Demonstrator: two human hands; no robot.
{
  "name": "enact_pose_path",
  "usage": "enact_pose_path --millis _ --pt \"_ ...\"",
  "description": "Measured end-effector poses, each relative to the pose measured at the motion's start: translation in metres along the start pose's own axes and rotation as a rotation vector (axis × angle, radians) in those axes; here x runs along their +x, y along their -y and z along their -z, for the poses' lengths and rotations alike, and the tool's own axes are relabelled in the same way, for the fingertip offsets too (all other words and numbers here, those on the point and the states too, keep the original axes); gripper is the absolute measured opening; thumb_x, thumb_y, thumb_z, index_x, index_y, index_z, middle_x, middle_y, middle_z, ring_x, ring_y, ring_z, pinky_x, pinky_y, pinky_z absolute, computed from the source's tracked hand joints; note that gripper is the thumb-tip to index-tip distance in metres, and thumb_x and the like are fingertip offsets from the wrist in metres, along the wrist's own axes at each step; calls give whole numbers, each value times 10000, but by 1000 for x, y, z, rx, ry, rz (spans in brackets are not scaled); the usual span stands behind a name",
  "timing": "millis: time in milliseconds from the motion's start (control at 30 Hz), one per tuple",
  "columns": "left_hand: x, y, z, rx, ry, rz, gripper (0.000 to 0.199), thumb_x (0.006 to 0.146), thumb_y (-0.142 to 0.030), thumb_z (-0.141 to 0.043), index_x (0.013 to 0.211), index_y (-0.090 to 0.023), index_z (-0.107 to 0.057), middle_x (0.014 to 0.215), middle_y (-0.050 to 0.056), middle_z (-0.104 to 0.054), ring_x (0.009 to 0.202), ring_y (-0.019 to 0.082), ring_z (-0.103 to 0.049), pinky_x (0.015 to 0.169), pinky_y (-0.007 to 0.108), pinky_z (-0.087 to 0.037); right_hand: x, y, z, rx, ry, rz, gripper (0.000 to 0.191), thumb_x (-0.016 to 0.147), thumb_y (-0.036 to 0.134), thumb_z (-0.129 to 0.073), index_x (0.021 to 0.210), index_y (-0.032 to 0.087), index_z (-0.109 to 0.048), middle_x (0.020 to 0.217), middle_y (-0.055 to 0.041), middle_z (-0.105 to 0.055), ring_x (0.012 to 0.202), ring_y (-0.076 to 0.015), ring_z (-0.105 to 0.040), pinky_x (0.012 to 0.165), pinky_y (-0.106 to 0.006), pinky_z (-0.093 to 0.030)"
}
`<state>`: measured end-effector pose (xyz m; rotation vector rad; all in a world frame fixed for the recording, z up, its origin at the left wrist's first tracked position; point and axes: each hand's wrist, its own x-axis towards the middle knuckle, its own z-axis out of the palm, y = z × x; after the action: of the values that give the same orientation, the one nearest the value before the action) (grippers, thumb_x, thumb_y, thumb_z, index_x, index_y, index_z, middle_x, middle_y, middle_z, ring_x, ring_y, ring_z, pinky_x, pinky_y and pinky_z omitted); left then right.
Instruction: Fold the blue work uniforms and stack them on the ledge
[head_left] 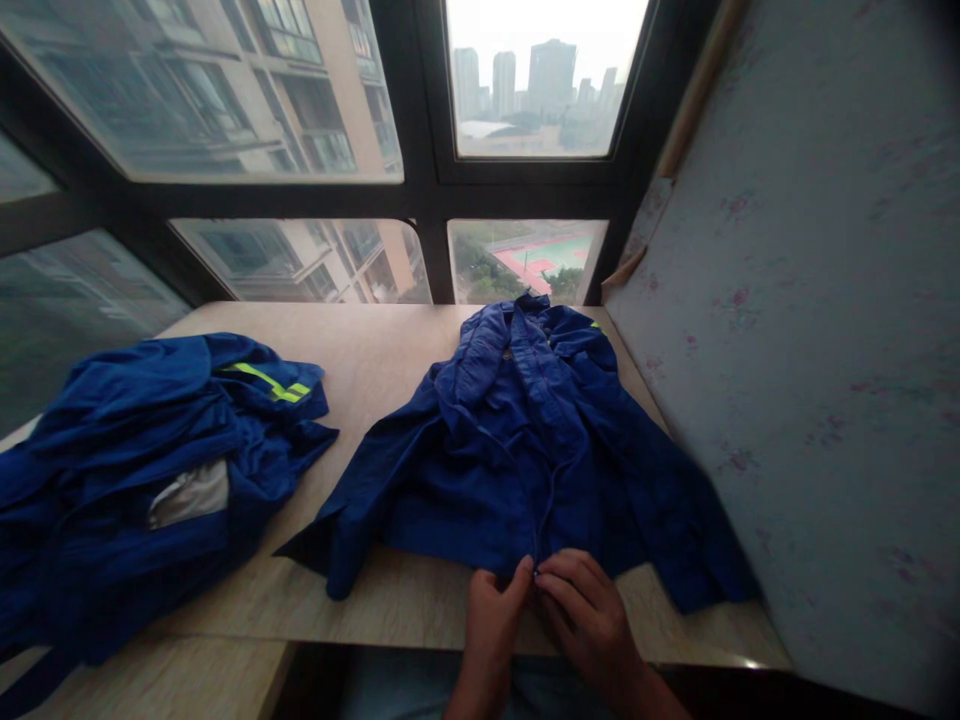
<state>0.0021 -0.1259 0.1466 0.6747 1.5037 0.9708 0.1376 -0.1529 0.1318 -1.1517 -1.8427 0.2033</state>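
Note:
A blue work jacket (480, 480) lies front side up on the window ledge, its collar toward the glass and its sleeves spread to both sides. At the bottom of its front opening, my left hand (495, 610) pinches the hem edge between thumb and finger. Right beside it, my right hand (589, 610) is closed on the other front edge, fingertips almost touching the left thumb. A small shiny bit shows between the fingertips, possibly the zipper end, too small to make out surely.
Another blue garment (150, 440) with yellow-green strips and a whitish patch lies heaped on the left. The pale ledge (360, 340) runs up to dark window frames (439, 190). A flowered wall (810, 330) bounds the right side. The ledge's front edge is near my wrists.

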Motion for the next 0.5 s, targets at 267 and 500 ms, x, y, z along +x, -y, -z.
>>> enact_pose_path --millis 267,500 --pt "-4 -7 1 -106 71 77 449 533 -525 -870 623 -120 -697 583 28 -668 559 160 -612 542 253 -499 2 -2 4 -5 -1 50 227 889 72 -613 1061 210 -665 974 -65 -719 931 -204 -675 809 -372 -612" --pt "1 1 -1 -89 34 74 442 508 -494 -882 629 -108 -706 576 46 -675 563 186 -634 538 280 -526 -1 -2 0 -31 -30 43 244 892 60 -591 1079 200 -663 1049 -85 -728 1044 -228 -680 866 -400 -610"
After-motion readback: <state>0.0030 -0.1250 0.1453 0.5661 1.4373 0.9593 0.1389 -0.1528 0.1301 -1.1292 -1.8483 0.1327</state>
